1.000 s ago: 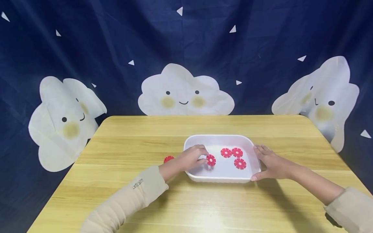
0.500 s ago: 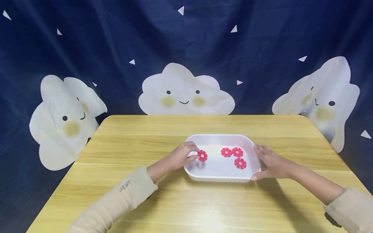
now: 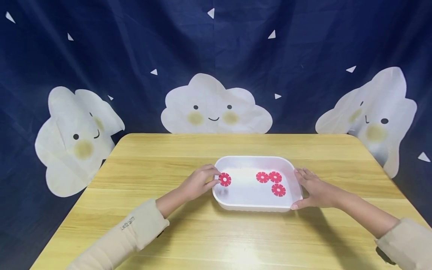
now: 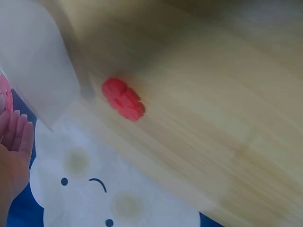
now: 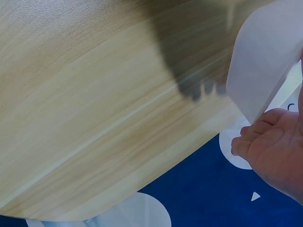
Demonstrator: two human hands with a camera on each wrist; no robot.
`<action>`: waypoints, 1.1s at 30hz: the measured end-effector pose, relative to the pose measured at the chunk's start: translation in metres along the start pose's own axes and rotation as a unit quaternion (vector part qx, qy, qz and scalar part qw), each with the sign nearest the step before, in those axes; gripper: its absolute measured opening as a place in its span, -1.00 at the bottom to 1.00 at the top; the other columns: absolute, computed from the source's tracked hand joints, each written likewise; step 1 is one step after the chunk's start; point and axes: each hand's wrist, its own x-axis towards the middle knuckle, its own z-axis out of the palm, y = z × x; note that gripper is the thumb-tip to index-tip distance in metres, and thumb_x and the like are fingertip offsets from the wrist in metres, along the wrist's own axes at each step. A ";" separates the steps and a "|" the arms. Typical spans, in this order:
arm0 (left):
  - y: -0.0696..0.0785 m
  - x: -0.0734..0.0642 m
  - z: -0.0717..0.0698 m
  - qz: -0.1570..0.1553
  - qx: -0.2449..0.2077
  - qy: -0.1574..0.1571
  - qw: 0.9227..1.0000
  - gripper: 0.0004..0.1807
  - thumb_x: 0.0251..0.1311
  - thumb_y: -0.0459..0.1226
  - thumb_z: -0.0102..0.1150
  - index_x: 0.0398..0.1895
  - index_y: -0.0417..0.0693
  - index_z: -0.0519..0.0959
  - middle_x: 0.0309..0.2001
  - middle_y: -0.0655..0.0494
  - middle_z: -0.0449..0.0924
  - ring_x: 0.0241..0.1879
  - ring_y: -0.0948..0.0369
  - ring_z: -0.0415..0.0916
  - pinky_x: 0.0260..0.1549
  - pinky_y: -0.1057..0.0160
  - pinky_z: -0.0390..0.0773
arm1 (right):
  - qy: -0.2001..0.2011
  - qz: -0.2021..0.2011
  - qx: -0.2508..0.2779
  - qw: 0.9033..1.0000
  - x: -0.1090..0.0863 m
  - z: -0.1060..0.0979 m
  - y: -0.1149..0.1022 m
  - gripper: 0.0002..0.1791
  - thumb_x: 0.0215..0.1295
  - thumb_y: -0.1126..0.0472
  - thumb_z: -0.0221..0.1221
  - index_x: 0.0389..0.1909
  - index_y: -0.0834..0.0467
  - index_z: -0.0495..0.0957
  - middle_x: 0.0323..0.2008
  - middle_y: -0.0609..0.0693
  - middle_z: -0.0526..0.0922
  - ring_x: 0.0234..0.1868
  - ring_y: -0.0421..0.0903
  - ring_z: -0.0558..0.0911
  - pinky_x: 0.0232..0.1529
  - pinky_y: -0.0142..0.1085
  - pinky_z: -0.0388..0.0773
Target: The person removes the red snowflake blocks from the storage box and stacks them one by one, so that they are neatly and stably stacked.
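Observation:
My left hand (image 3: pixel 200 180) pinches a red notched disc (image 3: pixel 225 179), a flower-shaped building piece, between thumb and fingers above the left end of a white plastic tub (image 3: pixel 254 207). The left wrist view shows the same disc (image 4: pixel 6 92) at its edge, by the fingertips. Inside the tub's right half lie three more red discs (image 3: pixel 278 190), two of them side by side with edges meeting. My right hand (image 3: pixel 317 191) holds the tub's right end, thumb at the near corner and fingers at the far side. In the right wrist view its fingers reach the tub's rim.
On the wooden table (image 3: pixel 152 165), left of the tub, a small cluster of red pieces (image 4: pixel 124 100) shows in the left wrist view; my left hand and forearm hide it in the head view. Behind the table hangs a dark blue curtain (image 3: pixel 236 45) with white clouds.
My left hand has drawn leftward with the pinched disc, from well inside the tub to its left end. The right hand and the other discs in the tub stay put.

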 end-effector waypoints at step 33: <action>-0.041 -0.073 0.021 -0.226 -0.080 0.126 0.963 -0.79 0.10 -0.40 0.20 -0.17 -0.26 0.60 -0.19 -0.05 0.59 -0.23 0.13 0.56 -0.31 0.30 0.63 | 0.006 -0.009 0.002 1.000 0.000 0.002 0.002 0.28 -0.21 -0.27 0.35 0.27 0.58 0.02 0.28 0.55 0.07 0.28 0.53 0.01 0.17 0.37 0.10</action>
